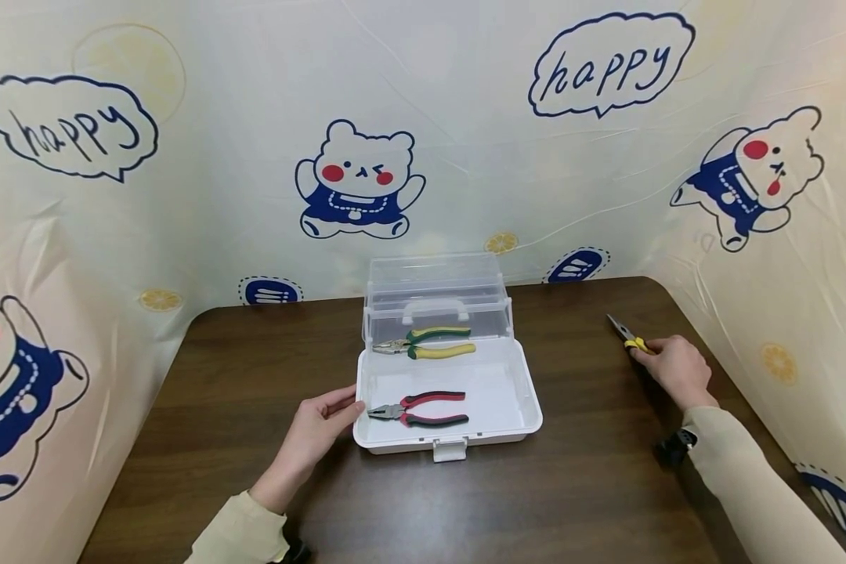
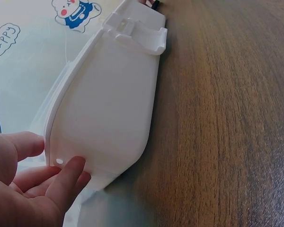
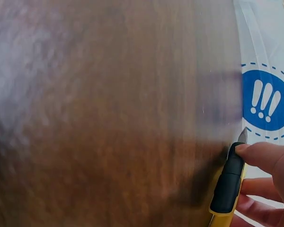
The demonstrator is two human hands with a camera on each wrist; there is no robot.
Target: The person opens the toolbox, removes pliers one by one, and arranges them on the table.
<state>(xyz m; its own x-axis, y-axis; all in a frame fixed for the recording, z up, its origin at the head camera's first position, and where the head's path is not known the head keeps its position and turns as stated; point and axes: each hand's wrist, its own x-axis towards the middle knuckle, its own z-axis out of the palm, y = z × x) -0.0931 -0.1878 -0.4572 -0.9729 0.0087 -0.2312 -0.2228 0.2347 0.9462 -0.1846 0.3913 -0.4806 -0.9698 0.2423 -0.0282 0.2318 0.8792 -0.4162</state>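
Observation:
My left hand (image 1: 312, 429) holds the left rim of an open white plastic toolbox (image 1: 500, 376), thumb on one side and fingers on the outer wall, as the left wrist view shows. Inside the toolbox lie combination pliers with red and black handles (image 1: 433, 421). Behind them are pliers with green and yellow handles (image 1: 442, 352). Over at the right, my right hand (image 1: 679, 370) grips needle-nose pliers (image 1: 634, 342) with yellow and black handles, their jaws pointing away from me. In the right wrist view, the thumb lies along the black grip (image 3: 227, 182).
The clear lid (image 1: 433, 274) stands tilted back behind the toolbox, and a white latch (image 1: 450, 450) hangs at its front. Beneath is a dark brown wooden table (image 1: 254, 376). A printed curtain (image 1: 465, 188) with cartoon bears borders the table at the back and sides.

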